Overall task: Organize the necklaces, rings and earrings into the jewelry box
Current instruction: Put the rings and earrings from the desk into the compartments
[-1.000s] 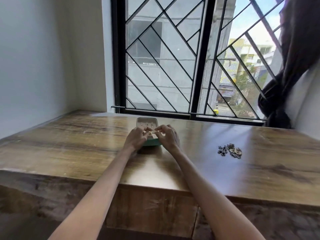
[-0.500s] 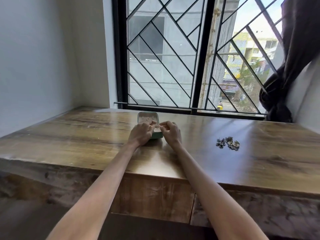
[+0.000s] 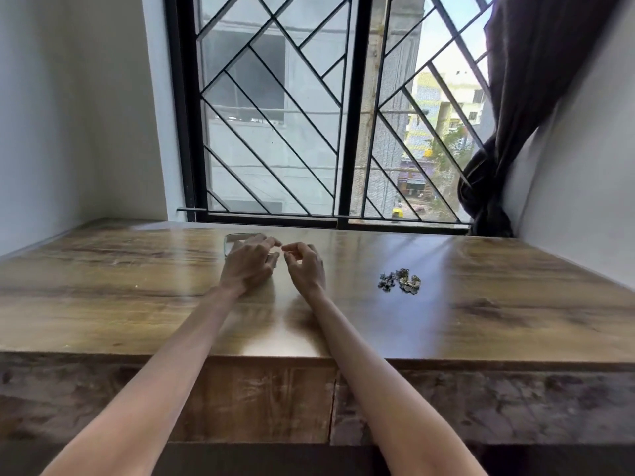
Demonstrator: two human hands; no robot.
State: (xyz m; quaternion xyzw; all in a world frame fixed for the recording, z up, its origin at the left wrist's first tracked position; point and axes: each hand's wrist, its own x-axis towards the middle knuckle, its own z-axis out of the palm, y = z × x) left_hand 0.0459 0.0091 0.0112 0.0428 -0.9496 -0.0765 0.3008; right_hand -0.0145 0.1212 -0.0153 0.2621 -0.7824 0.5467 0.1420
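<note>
The small green jewelry box sits on the wooden table near the window, mostly hidden under my left hand. That hand lies palm down over the box with its fingers bent across the top. Just to the right, my right hand hovers with loosely curled fingers; thumb and forefinger nearly touch and nothing shows between them. A small heap of dark jewelry pieces lies on the table further right, apart from both hands.
The table runs up to a barred window at the back. A white wall stands on the left. A dark curtain hangs tied at the right corner. The table's front edge is close to me.
Both hands were pinched together over the box. They have now come apart: the left lies flat over the box, the right has pulled away to the right. The camera tilted up.
</note>
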